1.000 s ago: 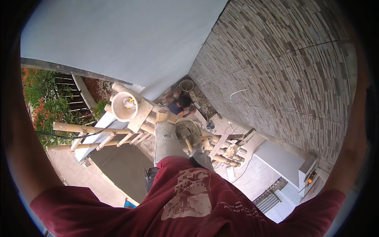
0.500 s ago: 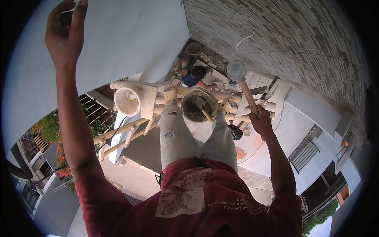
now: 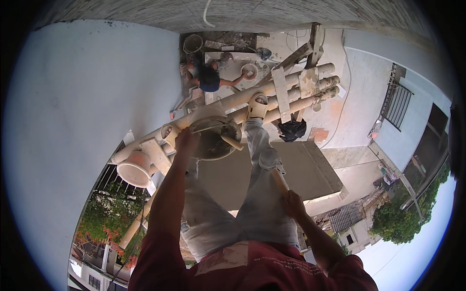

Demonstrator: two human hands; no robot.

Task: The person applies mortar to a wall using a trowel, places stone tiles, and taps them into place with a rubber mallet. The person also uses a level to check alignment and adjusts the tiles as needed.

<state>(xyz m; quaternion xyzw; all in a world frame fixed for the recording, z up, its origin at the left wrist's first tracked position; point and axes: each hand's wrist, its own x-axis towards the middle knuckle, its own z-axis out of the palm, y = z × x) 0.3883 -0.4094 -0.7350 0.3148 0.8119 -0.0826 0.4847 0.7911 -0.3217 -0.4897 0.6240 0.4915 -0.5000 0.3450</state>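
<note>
Wrapped closed, the right hand [image 3: 292, 203] is holding a mallet [image 3: 270, 162] by its wooden handle, the round grey head pointing forward over the right leg [image 3: 262, 196]. The left hand [image 3: 187, 141] is reaching to the left side of a large bucket [image 3: 208, 149]; its fingers are blurring, so I cannot tell whether they are gripping the rim or only touching it. That bucket is standing on bamboo poles [image 3: 238, 98] between the left foot [image 3: 169, 132] and the right foot [image 3: 257, 106], and a trowel [image 3: 232, 142] is leaning inside, its wooden handle jutting over the rim. Left of the left foot, a smaller bucket [image 3: 133, 174] is sitting beside a short board [image 3: 156, 155]. Past the right foot, a black bundle [image 3: 292, 130] is showing next to the poles. Lower down, a co-worker [image 3: 209, 87] is crouching, stretching one arm to a pail [image 3: 249, 68]. A pale wall [image 3: 97, 121] is rising on the left.
</note>
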